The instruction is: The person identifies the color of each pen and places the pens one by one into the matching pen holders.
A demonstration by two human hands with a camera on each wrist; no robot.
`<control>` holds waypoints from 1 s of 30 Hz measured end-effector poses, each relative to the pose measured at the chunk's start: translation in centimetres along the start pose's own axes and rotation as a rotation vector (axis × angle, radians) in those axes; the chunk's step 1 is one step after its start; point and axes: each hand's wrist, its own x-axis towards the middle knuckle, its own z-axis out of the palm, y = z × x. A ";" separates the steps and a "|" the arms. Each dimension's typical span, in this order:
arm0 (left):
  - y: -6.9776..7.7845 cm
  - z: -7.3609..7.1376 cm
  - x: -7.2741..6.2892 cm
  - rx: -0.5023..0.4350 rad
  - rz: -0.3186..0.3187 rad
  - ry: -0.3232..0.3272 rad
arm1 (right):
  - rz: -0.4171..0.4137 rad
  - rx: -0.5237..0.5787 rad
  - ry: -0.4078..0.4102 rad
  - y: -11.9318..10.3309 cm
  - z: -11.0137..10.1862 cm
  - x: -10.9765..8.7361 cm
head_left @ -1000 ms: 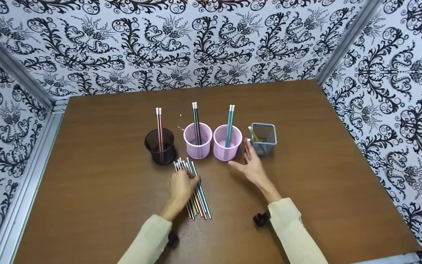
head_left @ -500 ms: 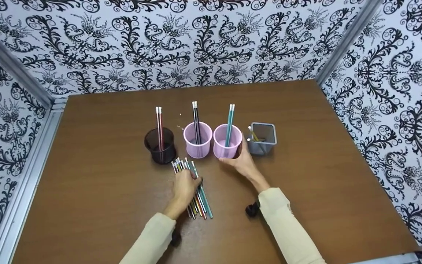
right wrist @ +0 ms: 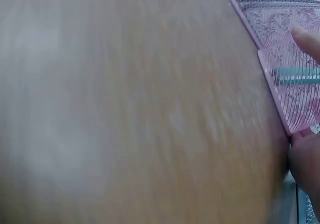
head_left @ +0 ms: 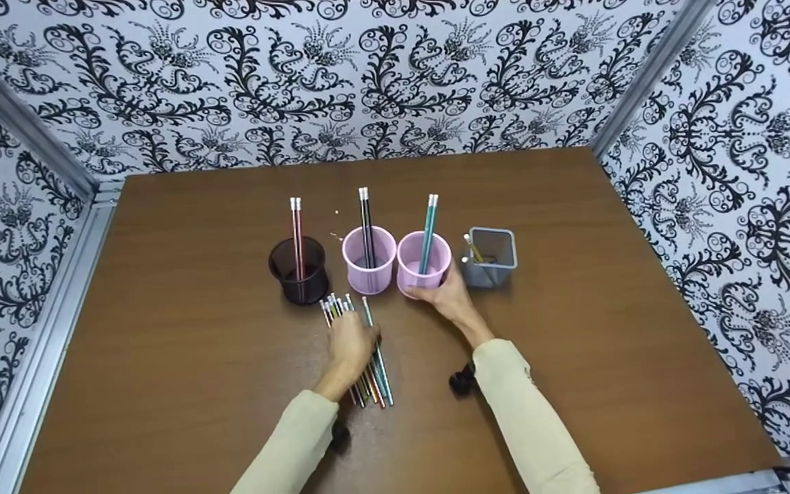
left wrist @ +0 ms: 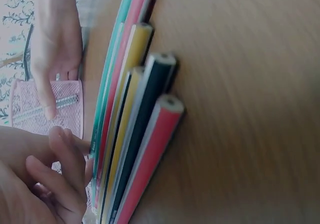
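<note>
My left hand (head_left: 352, 341) reaches over a bundle of striped pencils (left wrist: 127, 129) on the table, its fingers pinching a teal pencil (head_left: 381, 368) at the right side. Red, yellow, black and teal barrels lie there, white eraser tips pointing away; the hand hides their middles. My right hand (head_left: 448, 296) grips the right pink mesh pencil cup (head_left: 411, 280), thumb across the front and fingers round its right side. Two teal pencils (head_left: 428, 230) lean in that cup. In the right wrist view, a thumb (right wrist: 307, 42) shows over the pink mesh.
Left of the gripped cup stand another pink cup (head_left: 369, 281) with black pencils and a black mesh cup (head_left: 306, 291) with red ones. A grey square mesh cup (head_left: 487, 276) with yellow pencils is at the right. Patterned walls (head_left: 340, 82) border the brown table (head_left: 196, 274).
My right hand has moved left from beside the grey cup and taken hold of the pink cup. The left hand has shifted slightly right, and a teal pencil now sits apart from the bundle's top.
</note>
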 end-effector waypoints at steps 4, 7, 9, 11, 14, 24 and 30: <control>0.2 0.2 -0.1 -0.009 -0.007 0.001 | -0.010 -0.004 -0.042 -0.5 0.0 0.2; 0.9 -0.1 -0.3 -0.013 -0.005 -0.001 | -0.009 -0.006 -0.063 -1.0 0.1 0.2; 1.6 -0.5 -0.3 -0.028 0.013 0.001 | -0.002 0.001 -0.060 -1.1 0.1 0.1; 2.5 -1.0 -0.4 -0.051 0.039 0.004 | 0.002 -0.003 -0.046 -0.9 -0.1 0.1; 3.8 -1.9 -0.2 -0.110 0.062 -0.003 | 0.007 -0.018 -0.037 -0.4 -0.3 0.0; 7.6 -5.0 2.2 -0.146 0.130 0.013 | 0.014 -0.025 -0.058 -3.4 0.1 -1.0; 11.2 -7.7 4.2 -0.196 0.208 0.050 | -0.001 -0.002 -0.076 -2.8 -0.1 -1.0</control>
